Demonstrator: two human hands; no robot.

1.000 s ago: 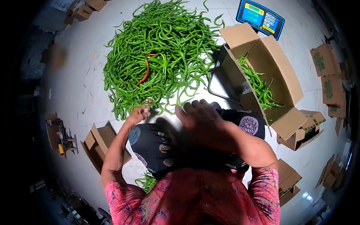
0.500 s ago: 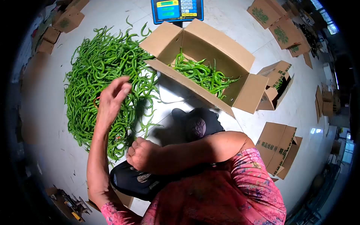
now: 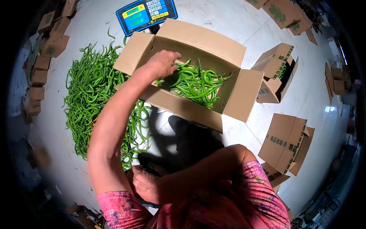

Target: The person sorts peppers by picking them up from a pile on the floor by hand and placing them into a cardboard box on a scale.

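My left hand (image 3: 163,63) reaches into an open cardboard box (image 3: 200,37) at its left end, just above the green chili peppers (image 3: 196,82) inside. Its fingers are curled, and whatever they may hold is hidden beneath the hand. My right hand (image 3: 146,186) rests low, close to my knee, with its fingers folded; I cannot make out anything in it. A large heap of long green chili peppers (image 3: 89,95) lies on the floor to the left of the box, partly behind my left forearm.
A blue digital scale display (image 3: 146,16) stands behind the box. Other cardboard boxes (image 3: 284,143) sit on the tiled floor at the right, one holding something green (image 3: 282,71). More cartons (image 3: 55,45) line the far left.
My left hand has moved from above the pepper heap to the right, into the box. My right hand stays folded near my knee. The view has shifted slightly.
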